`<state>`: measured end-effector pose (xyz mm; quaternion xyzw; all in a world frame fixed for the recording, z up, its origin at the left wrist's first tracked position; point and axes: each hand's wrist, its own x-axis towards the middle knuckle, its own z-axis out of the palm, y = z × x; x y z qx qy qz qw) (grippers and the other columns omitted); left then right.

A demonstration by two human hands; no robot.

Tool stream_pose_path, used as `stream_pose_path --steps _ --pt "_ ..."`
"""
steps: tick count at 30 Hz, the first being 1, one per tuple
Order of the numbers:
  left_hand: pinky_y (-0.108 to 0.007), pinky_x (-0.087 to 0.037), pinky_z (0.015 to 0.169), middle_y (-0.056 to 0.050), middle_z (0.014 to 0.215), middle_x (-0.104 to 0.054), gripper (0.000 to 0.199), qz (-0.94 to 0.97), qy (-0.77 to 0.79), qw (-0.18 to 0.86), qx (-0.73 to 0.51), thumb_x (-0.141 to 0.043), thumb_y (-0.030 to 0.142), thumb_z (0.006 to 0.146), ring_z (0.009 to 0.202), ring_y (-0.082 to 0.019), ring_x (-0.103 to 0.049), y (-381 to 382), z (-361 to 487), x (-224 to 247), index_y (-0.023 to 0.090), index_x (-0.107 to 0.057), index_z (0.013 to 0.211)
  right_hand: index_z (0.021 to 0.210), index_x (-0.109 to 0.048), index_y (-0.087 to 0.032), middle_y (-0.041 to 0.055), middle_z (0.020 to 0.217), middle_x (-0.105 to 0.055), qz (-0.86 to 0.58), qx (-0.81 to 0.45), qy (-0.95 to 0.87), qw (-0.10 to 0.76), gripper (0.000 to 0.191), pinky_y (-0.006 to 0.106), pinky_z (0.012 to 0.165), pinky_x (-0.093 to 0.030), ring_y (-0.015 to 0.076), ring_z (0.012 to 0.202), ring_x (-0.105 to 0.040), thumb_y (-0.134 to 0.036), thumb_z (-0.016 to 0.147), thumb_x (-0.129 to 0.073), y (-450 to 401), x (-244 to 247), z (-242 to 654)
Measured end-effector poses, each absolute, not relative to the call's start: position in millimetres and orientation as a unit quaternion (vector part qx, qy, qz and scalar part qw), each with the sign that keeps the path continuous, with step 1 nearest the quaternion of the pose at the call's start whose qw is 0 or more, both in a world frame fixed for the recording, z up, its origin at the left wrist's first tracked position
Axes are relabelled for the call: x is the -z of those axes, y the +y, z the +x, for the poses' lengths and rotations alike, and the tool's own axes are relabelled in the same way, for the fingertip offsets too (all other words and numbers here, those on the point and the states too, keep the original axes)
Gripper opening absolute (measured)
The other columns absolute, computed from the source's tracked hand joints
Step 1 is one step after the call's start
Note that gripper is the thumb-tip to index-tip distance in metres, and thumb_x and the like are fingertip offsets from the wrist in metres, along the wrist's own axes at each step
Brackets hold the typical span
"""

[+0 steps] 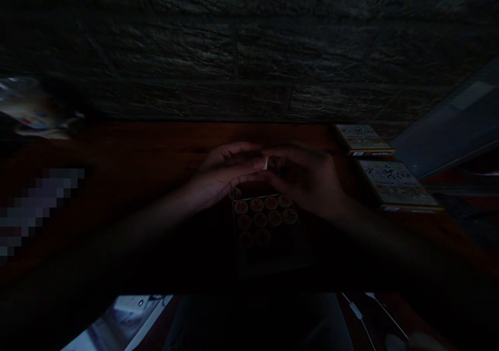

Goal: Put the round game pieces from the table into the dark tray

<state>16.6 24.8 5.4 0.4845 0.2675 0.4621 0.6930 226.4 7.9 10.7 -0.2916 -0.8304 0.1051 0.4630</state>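
In dim light, my left hand (226, 171) and my right hand (307, 177) meet above the wooden table (156, 143). A small pale piece (265, 163) is pinched between the fingertips of my left hand, and my right fingers are curled close beside it. Just below the hands lies a shallow tray (273, 273) with rows of round wooden pieces (260, 219) marked with red characters. One more round piece (235, 193) sits at the tray's upper left corner, partly under my left hand.
Two flat printed boxes (399, 183) (362, 137) lie at the right. A plastic-wrapped item (33, 106) is at the far left, near a stone wall (234, 54). White cables (356, 310) hang below the table's front edge.
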Motion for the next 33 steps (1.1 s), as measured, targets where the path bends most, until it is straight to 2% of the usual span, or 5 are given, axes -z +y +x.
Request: stream_pose_path --steps 5,17,25,28,33 --pt "-0.029 -0.067 0.08 -0.006 0.099 -0.08 0.025 0.496 0.288 0.688 -0.445 -0.093 0.029 0.08 0.088 -0.019 -0.079 22.7 16.8 -7.4 0.015 -0.082 0.098 0.12 -0.075 -0.024 0.0027 0.1 -0.076 -0.277 -0.117 -0.834 0.462 0.028 0.03 0.073 -0.057 0.0158 0.08 -0.069 -0.018 0.093 -0.08 8.0 -10.0 225.2" --pt "-0.027 -0.064 0.084 -0.006 0.104 -0.083 0.045 0.499 0.283 0.676 -0.463 -0.097 0.016 0.071 0.092 -0.018 -0.079 25.1 16.0 -2.9 0.018 -0.079 0.113 0.113 -0.075 -0.019 0.006 0.102 -0.077 -0.298 -0.126 -0.828 0.458 0.023 0.031 0.073 -0.057 0.0175 0.084 -0.071 -0.025 0.092 -0.082 10.5 -8.4 226.9" --pt "-0.03 -0.066 0.084 -0.006 0.098 -0.081 0.021 0.487 0.259 0.699 -0.455 -0.088 0.029 0.085 0.089 -0.018 -0.078 24.7 15.9 -6.0 0.016 -0.081 0.1 0.119 -0.074 -0.022 0.004 0.102 -0.075 -0.294 -0.133 -0.823 0.468 0.029 0.03 0.072 -0.057 0.0165 0.082 -0.068 -0.026 0.092 -0.084 11.2 -6.5 226.7" --pt "-0.028 -0.066 0.081 -0.005 0.095 -0.08 0.02 0.495 0.265 0.691 -0.456 -0.09 0.029 0.083 0.085 -0.016 -0.077 24.2 16.3 -7.0 0.015 -0.081 0.096 0.118 -0.075 -0.022 0.0038 0.102 -0.074 -0.283 -0.141 -0.824 0.47 0.028 0.028 0.069 -0.056 0.0148 0.079 -0.067 -0.023 0.091 -0.083 11.6 -6.2 227.1" --pt "-0.025 -0.065 0.079 -0.004 0.098 -0.082 0.031 0.499 0.277 0.673 -0.471 -0.095 0.023 0.077 0.087 -0.016 -0.079 24.3 16.1 -4.0 0.018 -0.081 0.103 0.12 -0.075 -0.022 0.0025 0.098 -0.073 -0.294 -0.135 -0.825 0.464 0.031 0.027 0.068 -0.055 0.0139 0.076 -0.066 -0.023 0.09 -0.084 12.1 -6.4 227.6"
